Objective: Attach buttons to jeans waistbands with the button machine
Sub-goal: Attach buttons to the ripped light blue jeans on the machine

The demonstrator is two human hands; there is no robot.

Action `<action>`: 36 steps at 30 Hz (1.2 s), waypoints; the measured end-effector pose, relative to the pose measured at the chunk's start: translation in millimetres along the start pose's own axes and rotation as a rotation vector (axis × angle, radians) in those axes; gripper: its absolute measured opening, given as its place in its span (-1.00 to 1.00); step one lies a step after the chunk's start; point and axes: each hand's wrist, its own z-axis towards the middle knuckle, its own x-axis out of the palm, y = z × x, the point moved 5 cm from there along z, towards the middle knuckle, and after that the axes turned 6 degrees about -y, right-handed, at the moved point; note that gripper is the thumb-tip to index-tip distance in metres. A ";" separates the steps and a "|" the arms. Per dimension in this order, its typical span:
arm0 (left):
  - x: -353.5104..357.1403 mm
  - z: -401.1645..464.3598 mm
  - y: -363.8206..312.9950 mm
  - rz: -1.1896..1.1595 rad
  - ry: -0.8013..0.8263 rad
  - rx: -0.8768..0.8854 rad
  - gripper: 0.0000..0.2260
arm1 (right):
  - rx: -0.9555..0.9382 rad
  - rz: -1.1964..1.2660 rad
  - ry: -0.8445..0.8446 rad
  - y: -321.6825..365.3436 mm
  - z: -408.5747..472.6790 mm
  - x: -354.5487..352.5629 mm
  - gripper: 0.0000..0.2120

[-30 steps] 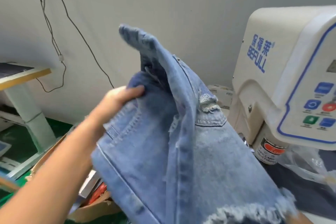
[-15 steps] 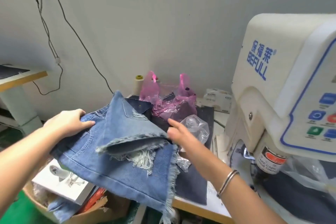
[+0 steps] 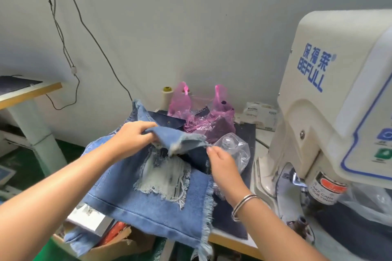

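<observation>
Fingers of the left hand (image 3: pixel 131 137) curl round a folded flap of the jeans (image 3: pixel 152 193), which lie over the table (image 3: pixel 231 239) edge left of the button machine (image 3: pixel 331 99). The right hand (image 3: pixel 222 165) touches the frayed hem; its grip is unclear. Waistband hidden.

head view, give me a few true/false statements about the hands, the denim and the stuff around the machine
1. The left hand grips a frayed flap of the denim shorts. True.
2. The right hand presses a button on the button machine. False: it is at the denim's frayed edge, away from the machine.
3. A pink plastic bag sits behind the shorts. True.
4. The right wrist is bare. False: it wears bangles.
</observation>
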 end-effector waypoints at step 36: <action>149.1 137.3 -10.5 0.230 0.131 -0.127 -0.70 | -0.584 -0.800 0.238 -30.9 -44.7 62.3 -0.36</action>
